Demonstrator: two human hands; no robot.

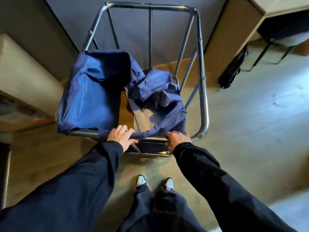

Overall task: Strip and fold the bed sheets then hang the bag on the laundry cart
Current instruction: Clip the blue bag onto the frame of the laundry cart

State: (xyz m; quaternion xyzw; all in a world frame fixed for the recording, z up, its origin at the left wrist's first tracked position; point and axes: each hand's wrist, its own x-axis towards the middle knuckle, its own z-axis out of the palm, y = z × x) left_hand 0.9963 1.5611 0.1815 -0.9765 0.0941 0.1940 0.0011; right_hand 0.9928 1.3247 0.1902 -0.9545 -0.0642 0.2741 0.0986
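A metal-framed laundry cart [203,76] stands right in front of me, seen from above. A blue fabric bag [93,94] is draped over its left rail and sags crumpled into the middle of the frame. The bag's near edge lies along the cart's front rail. My left hand [122,136] grips that edge against the rail, fingers curled over the cloth. My right hand [177,139] grips the same edge further right, fingers wrapped over the cloth and rail. No bed sheets are in view.
A dark wall rises behind the cart. A pale desk [274,12] with metal legs stands at the upper right, with a black bag [232,69] leaning beside it. Light furniture [25,77] fills the left side. My shoes [155,181] stand on the wooden floor below the cart.
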